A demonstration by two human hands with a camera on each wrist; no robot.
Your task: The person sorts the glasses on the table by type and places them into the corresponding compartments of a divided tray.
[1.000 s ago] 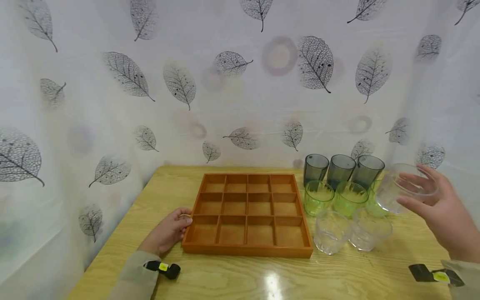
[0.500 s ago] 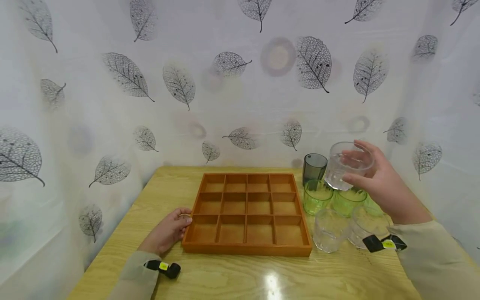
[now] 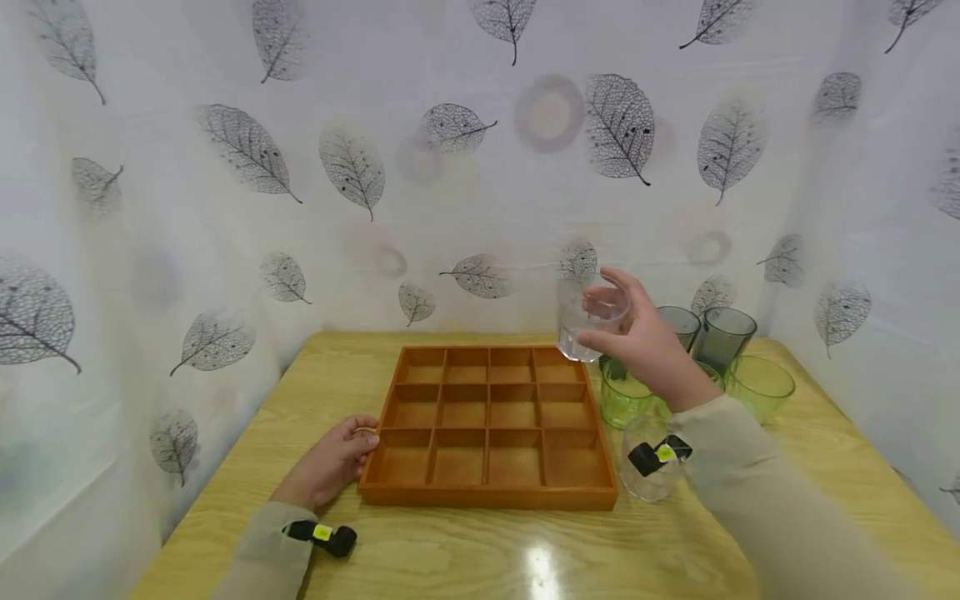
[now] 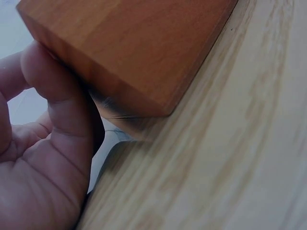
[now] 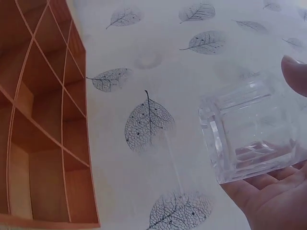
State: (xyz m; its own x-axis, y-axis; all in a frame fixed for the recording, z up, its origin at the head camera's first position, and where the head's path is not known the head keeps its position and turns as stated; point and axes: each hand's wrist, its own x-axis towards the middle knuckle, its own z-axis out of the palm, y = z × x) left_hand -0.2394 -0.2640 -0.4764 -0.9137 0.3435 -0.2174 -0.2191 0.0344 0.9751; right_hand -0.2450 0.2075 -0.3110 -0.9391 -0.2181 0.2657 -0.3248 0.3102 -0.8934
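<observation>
Head view: right arm reaches in from the near right, sleeve (image 3: 765,492) loose and beige. Right hand (image 3: 645,337) grips the clear cup (image 3: 572,321) from its right side, thumb on the near side, fingers round the far side. Clear cup is in the air by the far right corner of the tray (image 3: 487,498); mouth up, leaning slightly right, see-through, round rim, faceted base. Left arm comes in from the near left; left hand (image 3: 330,462) has bent fingers and holds the tray's left wall. Tray lies flat: orange-brown wood, thin dividers, three rows of four compartments. Right of it stand smoked gray cups (image 3: 725,340) at the far side, green cups (image 3: 761,387) in front, then another clear cup (image 3: 643,487) partly hidden by the right wrist. Counter (image 3: 450,550) is yellowish wood grain with a glare spot; curtain (image 3: 480,200) behind is white with dark skeleton-leaf prints. Black straps with yellow tags on both wrists.

Left wrist view: bent fingers against the tray wall near a corner; smooth reddish wood, sharp edges. Counter grain pale, streaky.

Right wrist view: clear cup shows a thick, ridged base and shiny walls, thumb on one side and fingers on the opposite. Tray grid at left, apart from the cup; curtain fills the background.
</observation>
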